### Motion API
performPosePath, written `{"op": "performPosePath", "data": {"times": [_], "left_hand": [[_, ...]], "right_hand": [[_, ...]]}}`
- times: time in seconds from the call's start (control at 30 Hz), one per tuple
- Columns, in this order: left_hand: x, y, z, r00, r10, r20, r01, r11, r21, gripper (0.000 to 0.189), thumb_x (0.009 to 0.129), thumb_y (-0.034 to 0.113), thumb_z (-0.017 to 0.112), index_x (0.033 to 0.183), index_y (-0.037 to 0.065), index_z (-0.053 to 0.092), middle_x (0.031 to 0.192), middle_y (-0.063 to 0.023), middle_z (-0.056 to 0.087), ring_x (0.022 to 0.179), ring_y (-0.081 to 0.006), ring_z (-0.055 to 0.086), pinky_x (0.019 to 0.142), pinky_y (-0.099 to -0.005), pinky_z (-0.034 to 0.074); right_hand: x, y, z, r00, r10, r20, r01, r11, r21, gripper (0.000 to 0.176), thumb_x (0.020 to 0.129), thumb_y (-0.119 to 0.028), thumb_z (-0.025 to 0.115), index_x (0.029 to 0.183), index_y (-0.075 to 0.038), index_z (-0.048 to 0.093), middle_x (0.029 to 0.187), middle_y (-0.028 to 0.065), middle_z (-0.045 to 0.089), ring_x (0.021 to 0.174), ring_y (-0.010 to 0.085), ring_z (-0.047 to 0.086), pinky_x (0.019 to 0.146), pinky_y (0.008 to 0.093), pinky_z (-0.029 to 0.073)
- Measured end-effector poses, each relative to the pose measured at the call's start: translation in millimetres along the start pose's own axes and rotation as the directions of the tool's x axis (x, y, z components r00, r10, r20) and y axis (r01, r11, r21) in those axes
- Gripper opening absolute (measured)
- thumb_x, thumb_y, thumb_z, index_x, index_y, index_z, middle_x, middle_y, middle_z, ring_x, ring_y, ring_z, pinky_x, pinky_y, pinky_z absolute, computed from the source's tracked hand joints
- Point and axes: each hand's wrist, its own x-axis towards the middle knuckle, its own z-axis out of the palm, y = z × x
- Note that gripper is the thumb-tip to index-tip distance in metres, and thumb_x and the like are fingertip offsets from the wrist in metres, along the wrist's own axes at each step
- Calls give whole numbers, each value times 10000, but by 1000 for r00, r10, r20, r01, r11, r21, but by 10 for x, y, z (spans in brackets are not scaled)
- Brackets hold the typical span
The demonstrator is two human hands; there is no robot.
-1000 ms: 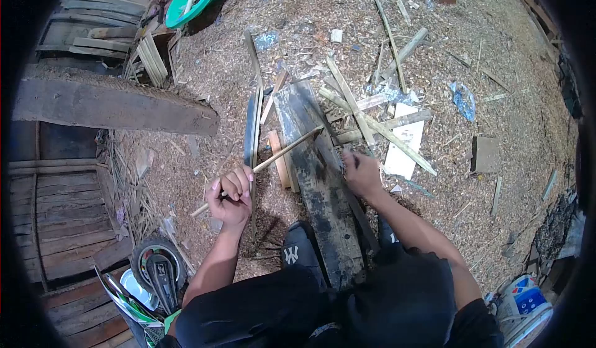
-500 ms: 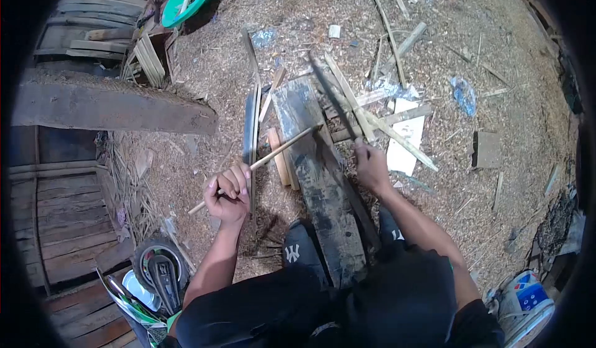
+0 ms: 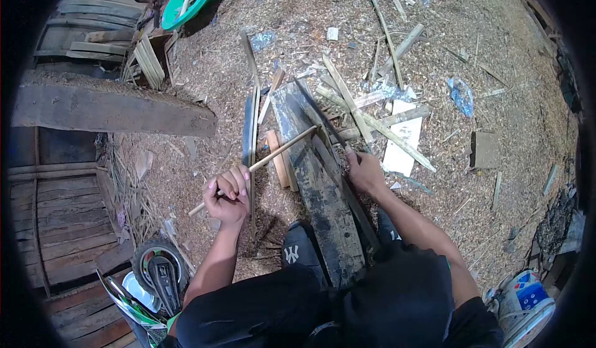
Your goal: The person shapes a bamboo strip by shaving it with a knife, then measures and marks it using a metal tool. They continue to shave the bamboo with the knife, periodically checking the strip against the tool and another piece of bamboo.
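The left hand (image 3: 227,193) curls its fingers closed around a thin wooden stick (image 3: 279,150), gripping it nearer the lower end, with a short length poking out below the fist. The stick's long axis slants from lower left to upper right, pointing forward and away from the person, and its far tip lies over the upper half of a thick, weathered beam (image 3: 326,202). Whether that tip touches the wood, I cannot tell. The beam runs away from the person, its far end leaning left, with a dark shoe (image 3: 300,248) just beside its near left edge. Over the beam's right side, a long dark blade (image 3: 318,107) points forward and to the left, crossing near the stick's tip. The right hand (image 3: 367,173) is closed on the blade's near end. Farther right, a white sheet (image 3: 395,157) lies under wooden strips.
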Motion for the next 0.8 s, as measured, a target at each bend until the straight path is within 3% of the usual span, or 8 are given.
{"op": "performPosePath", "data": {"times": [0.13, 0.17, 0.23, 0.27, 0.37, 0.5, 0.63, 0.8], "left_hand": [[-27, 7, -31, 1000, -6, -3, 6, 1000, 5, 451, 950, 300, 349, 531, 133, 355, 488, -31, 318, 513, -174, 356, 702, -375, 369], [-8, 3, -16, 1000, 10, 17, -10, 1000, 15, 452, 950, 302, 349, 530, 134, 357, 489, -30, 316, 515, -173, 357, 703, -374, 368], [1, 4, -13, 1000, 10, 10, -10, 1000, 5, 451, 948, 303, 354, 530, 134, 358, 488, -31, 315, 514, -174, 356, 705, -375, 369], [-1, 2, -15, 1000, 2, -2, -2, 1000, 1, 451, 947, 303, 358, 529, 133, 359, 487, -31, 314, 514, -174, 355, 708, -375, 369], [-6, -9, -34, 1000, -2, -3, 2, 1000, -4, 454, 947, 306, 357, 528, 132, 358, 484, -31, 309, 513, -174, 354, 711, -375, 370], [-6, 10, 16, 1000, 13, 20, -13, 1000, 19, 456, 949, 307, 346, 528, 132, 356, 484, -30, 315, 513, -172, 354, 710, -373, 369], [27, -34, -20, 1000, 29, -9, -29, 999, -37, 440, 957, 268, 349, 544, 119, 341, 481, -45, 353, 496, -184, 372, 703, -389, 396], [3, 1, 10, 999, 37, -5, -37, 999, -1, 439, 959, 270, 340, 548, 116, 345, 486, -43, 353, 492, -182, 366, 695, -390, 398]], "right_hand": [[-85, -135, -100, 988, -134, -76, 146, 972, 186, 599, 993, -480, 465, 786, 50, 650, 688, 260, 614, 660, 399, 638, 667, 476, 487], [-90, -82, -30, 987, -138, -78, 150, 971, 184, 599, 993, -480, 465, 786, 50, 650, 688, 260, 614, 660, 399, 638, 667, 476, 487], [-68, 34, 123, 986, -156, -64, 149, 984, -100, 574, 1002, -456, 462, 823, 58, 643, 652, 245, 585, 607, 389, 588, 629, 455, 462], [-28, 80, 99, 999, -13, -45, 11, 999, -42, 540, 1006, -430, 468, 845, 56, 641, 650, 249, 577, 592, 394, 563, 609, 442, 450], [-58, -94, -111, 999, 38, 7, -38, 988, 148, 534, 1005, -429, 468, 859, 50, 654, 674, 272, 591, 620, 416, 586, 619, 441, 462], [-107, -30, 32, 981, -182, -72, 189, 977, 102, 540, 1003, -433, 460, 871, 51, 661, 695, 288, 597, 654, 420, 607, 653, 452, 475], [-92, -115, -59, 998, -37, 48, 39, 999, -37, 581, 994, -478, 443, 840, 37, 665, 741, 295, 624, 779, 446, 638, 774, 506, 483], [-106, -86, -16, 983, -175, -61, 181, 976, 118, 554, 989, -459, 461, 872, 35, 685, 779, 313, 633, 821, 471, 639, 776, 514, 480]]}}
